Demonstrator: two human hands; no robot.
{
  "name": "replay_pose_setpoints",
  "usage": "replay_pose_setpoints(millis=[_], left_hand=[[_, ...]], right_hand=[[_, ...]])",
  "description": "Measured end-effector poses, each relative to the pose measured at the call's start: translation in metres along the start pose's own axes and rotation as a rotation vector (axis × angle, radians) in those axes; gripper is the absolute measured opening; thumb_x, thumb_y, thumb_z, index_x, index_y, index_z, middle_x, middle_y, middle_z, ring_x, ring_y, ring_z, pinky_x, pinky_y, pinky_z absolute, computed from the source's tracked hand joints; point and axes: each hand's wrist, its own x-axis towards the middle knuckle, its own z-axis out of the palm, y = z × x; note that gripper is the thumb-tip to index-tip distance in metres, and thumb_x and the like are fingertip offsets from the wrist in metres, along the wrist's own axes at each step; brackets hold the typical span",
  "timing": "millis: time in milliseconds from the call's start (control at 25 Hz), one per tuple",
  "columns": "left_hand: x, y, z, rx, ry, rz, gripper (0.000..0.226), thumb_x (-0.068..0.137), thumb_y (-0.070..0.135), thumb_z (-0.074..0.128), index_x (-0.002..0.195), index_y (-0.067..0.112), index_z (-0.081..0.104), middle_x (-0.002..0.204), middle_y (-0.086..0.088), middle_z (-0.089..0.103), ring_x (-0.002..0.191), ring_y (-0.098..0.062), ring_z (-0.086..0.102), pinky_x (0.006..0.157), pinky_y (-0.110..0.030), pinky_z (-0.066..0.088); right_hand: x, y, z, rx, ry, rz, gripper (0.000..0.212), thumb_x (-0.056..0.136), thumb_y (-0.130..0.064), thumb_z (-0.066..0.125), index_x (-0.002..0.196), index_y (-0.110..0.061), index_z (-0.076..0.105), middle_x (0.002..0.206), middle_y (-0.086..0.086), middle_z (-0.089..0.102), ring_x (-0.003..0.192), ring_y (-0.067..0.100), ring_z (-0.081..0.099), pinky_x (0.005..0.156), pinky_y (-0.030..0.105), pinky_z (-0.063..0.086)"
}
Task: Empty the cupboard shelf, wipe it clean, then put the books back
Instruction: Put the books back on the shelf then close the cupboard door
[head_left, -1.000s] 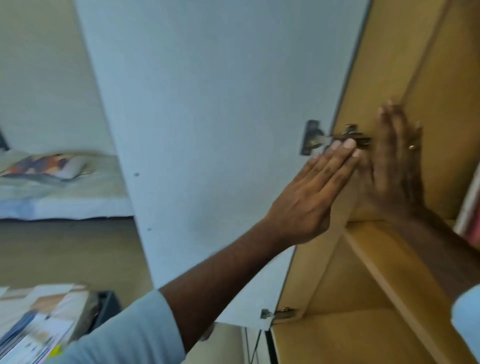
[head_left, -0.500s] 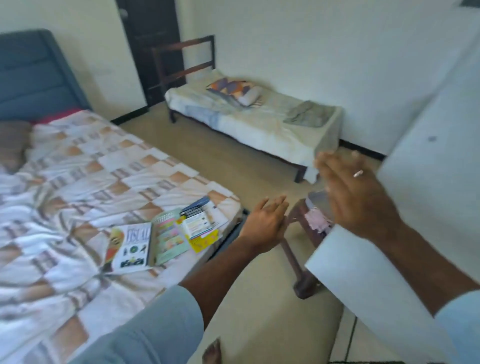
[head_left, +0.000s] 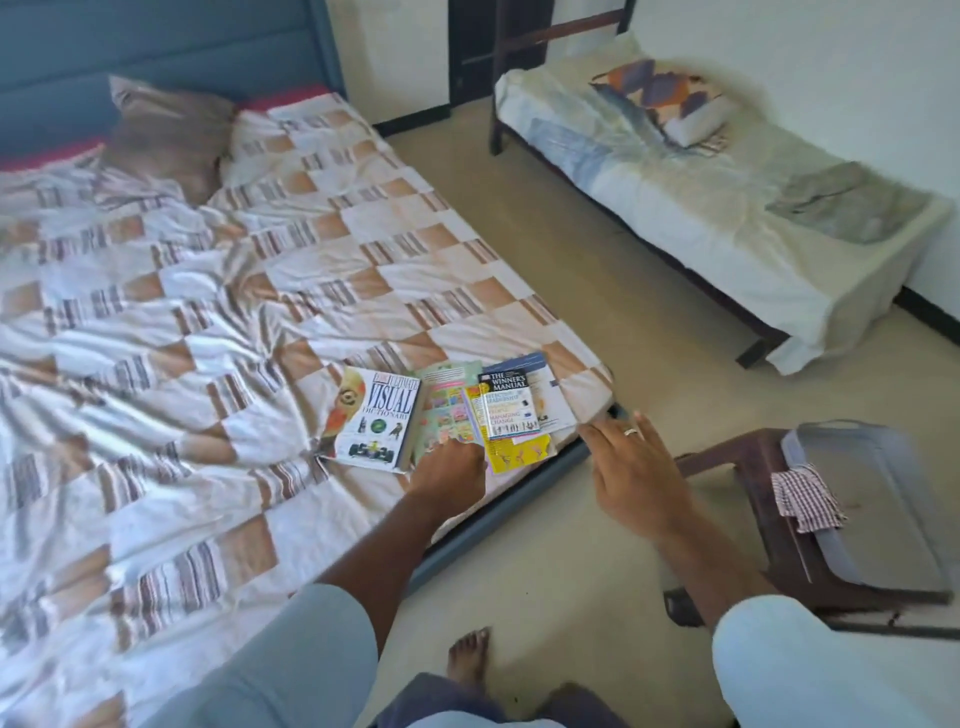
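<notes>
Several books lie on the near corner of the big bed: a thick Visual Dictionary (head_left: 371, 418), a thin colourful book (head_left: 448, 408), The Winner's Manual (head_left: 510, 405) on a yellow book (head_left: 522, 453), and a white and blue one (head_left: 548, 382) behind. My left hand (head_left: 451, 474) reaches down to the front edge of the colourful book, its fingertips at the cover. My right hand (head_left: 635, 470), with a ring, hovers with straight spread fingers just off the bed's corner and holds nothing. The cupboard is out of view.
A checked cloth (head_left: 806, 500) hangs over a grey tub (head_left: 872, 519) on a dark stool (head_left: 748, 467) to the right. A small bed (head_left: 727, 218) stands along the far wall. The patchwork bedspread (head_left: 208, 312) covers the big bed. My bare foot (head_left: 467, 657) is on the floor.
The view swung from the cupboard door and shelf to the beds. Both hands left the cupboard and dropped toward the books, the left one reaching them.
</notes>
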Motion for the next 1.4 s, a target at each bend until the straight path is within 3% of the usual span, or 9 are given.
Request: replay_pose_setpoints(millis=[120, 240, 320, 440, 640, 880, 1080, 1240, 1400], left_hand=[[0.013, -0.025, 0.009, -0.058, 0.007, -0.116, 0.028, 0.099, 0.031, 0.048, 0.108, 0.013, 0.067, 0.109, -0.016, 0.069, 0.098, -0.04, 0.066, 0.079, -0.043, 0.056], [0.022, -0.04, 0.02, -0.106, -0.025, -0.193, 0.026, 0.098, 0.032, 0.048, 0.109, 0.016, 0.066, 0.11, -0.013, 0.07, 0.096, -0.039, 0.067, 0.08, -0.042, 0.057], [0.034, -0.05, 0.037, -0.133, -0.039, -0.263, 0.022, 0.098, 0.031, 0.05, 0.108, 0.018, 0.064, 0.111, -0.013, 0.068, 0.095, -0.039, 0.066, 0.078, -0.04, 0.054], [0.047, -0.066, 0.058, -0.2, -0.052, -0.379, 0.018, 0.097, 0.031, 0.052, 0.106, 0.019, 0.063, 0.107, -0.015, 0.068, 0.094, -0.04, 0.065, 0.076, -0.04, 0.053], [0.074, -0.107, 0.096, -0.317, -0.057, -0.528, 0.015, 0.096, 0.029, 0.054, 0.098, 0.018, 0.064, 0.098, -0.012, 0.071, 0.09, -0.037, 0.065, 0.072, -0.04, 0.054], [0.097, -0.154, 0.153, -0.383, -0.237, -0.567, 0.016, 0.096, 0.027, 0.056, 0.101, 0.017, 0.067, 0.101, -0.008, 0.073, 0.091, -0.03, 0.067, 0.078, -0.04, 0.057], [0.124, -0.167, 0.197, -0.476, -0.321, -0.516, 0.016, 0.095, 0.025, 0.058, 0.105, 0.019, 0.069, 0.109, -0.004, 0.072, 0.096, -0.025, 0.067, 0.081, -0.035, 0.055], [0.145, -0.183, 0.208, -0.483, -0.338, -0.504, 0.016, 0.095, 0.025, 0.058, 0.106, 0.02, 0.069, 0.111, -0.004, 0.072, 0.098, -0.025, 0.067, 0.084, -0.036, 0.055], [0.162, -0.189, 0.213, -0.539, -0.346, -0.577, 0.021, 0.095, 0.024, 0.058, 0.114, 0.018, 0.066, 0.119, -0.007, 0.068, 0.104, -0.03, 0.064, 0.088, -0.036, 0.053]], right_hand=[[0.041, -0.012, 0.028, 0.046, -0.061, -0.108, 0.041, 0.081, -0.013, 0.056, 0.121, -0.014, 0.064, 0.108, 0.004, 0.068, 0.096, 0.029, 0.066, 0.094, 0.048, 0.048], [0.077, -0.029, 0.058, 0.142, -0.145, -0.12, 0.039, 0.074, -0.006, 0.064, 0.113, -0.011, 0.067, 0.094, 0.006, 0.069, 0.083, 0.03, 0.066, 0.067, 0.041, 0.053], [0.099, -0.043, 0.087, 0.215, -0.218, -0.127, 0.035, 0.073, -0.003, 0.066, 0.108, -0.009, 0.067, 0.09, 0.008, 0.069, 0.079, 0.032, 0.067, 0.059, 0.04, 0.055], [0.119, -0.059, 0.137, 0.309, -0.327, -0.124, 0.035, 0.078, -0.003, 0.066, 0.112, -0.007, 0.066, 0.097, 0.01, 0.07, 0.087, 0.033, 0.067, 0.064, 0.041, 0.056], [0.136, -0.067, 0.218, 0.415, -0.485, -0.024, 0.037, 0.094, -0.01, 0.053, 0.131, -0.012, 0.057, 0.116, 0.009, 0.064, 0.105, 0.031, 0.061, 0.085, 0.044, 0.053], [0.155, -0.092, 0.302, 0.707, -0.632, 0.495, 0.038, 0.101, -0.015, 0.05, 0.138, -0.011, 0.054, 0.135, 0.009, 0.06, 0.127, 0.027, 0.054, 0.101, 0.038, 0.048], [0.174, -0.124, 0.375, 0.926, -0.789, 0.95, 0.043, 0.1, -0.019, 0.051, 0.141, -0.009, 0.052, 0.142, 0.011, 0.057, 0.126, 0.03, 0.056, 0.101, 0.038, 0.048], [0.186, -0.136, 0.404, 1.03, -0.695, 1.161, 0.038, 0.094, -0.019, 0.06, 0.132, -0.009, 0.058, 0.131, 0.01, 0.063, 0.118, 0.029, 0.06, 0.094, 0.034, 0.051], [0.185, -0.118, 0.4, 0.76, -0.492, 1.219, 0.026, 0.092, -0.011, 0.058, 0.117, -0.012, 0.067, 0.119, 0.009, 0.066, 0.112, 0.031, 0.062, 0.089, 0.038, 0.054]])
